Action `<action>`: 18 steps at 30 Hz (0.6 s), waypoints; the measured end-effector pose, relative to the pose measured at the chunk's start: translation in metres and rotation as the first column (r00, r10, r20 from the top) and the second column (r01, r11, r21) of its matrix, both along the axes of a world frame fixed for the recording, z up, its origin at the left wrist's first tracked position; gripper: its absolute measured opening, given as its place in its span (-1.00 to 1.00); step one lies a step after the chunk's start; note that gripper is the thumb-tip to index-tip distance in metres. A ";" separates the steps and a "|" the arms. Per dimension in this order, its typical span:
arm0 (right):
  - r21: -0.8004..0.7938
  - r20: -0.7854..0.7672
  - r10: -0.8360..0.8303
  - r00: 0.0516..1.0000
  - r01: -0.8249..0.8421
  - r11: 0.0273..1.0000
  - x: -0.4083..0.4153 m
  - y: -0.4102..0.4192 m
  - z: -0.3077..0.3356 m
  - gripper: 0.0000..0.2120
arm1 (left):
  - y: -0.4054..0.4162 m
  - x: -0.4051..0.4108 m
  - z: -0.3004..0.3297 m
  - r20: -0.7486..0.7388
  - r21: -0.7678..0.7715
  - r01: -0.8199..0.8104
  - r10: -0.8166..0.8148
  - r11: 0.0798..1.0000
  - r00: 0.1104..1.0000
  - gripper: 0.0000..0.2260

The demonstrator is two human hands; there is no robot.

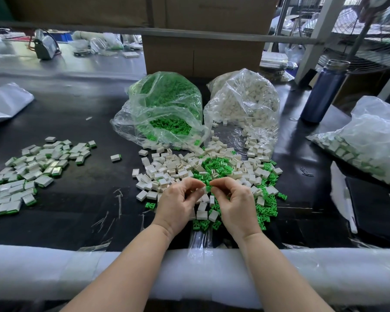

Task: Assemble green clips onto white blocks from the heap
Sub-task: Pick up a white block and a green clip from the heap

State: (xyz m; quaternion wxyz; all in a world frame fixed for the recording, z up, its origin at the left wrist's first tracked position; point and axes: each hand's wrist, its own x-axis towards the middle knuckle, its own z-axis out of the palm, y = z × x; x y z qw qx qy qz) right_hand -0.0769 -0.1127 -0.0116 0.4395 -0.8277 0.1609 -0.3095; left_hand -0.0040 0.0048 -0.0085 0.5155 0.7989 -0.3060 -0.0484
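We see the left hand [180,202] and right hand [234,202] meeting over the near edge of the heap [208,174] on the dark surface [81,199], the left fingers [193,184] curled round a white block [203,189] and the right fingers [221,183] pinching a green clip [208,188] just beside it. Behind the heap we find 2 open bags, one of clips [164,104] and one of blocks [243,102], while finished pieces [29,174] lie well apart to the left.
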 end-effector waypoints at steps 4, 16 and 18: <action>0.014 0.003 0.022 1.000 -0.022 1.000 0.000 0.001 0.000 -0.91 | 0.000 -0.001 0.001 -0.022 -0.021 0.006 -0.006 1.000 1.000 -0.93; 0.045 0.008 0.034 0.999 -0.034 0.998 0.000 0.001 0.001 -0.88 | 0.000 -0.002 0.004 -0.051 -0.064 0.032 -0.035 0.997 0.998 -0.86; 0.073 0.002 0.033 0.999 -0.033 0.997 0.000 0.001 0.001 -0.85 | 0.000 -0.003 0.004 -0.054 -0.074 0.030 -0.034 0.997 0.998 -0.86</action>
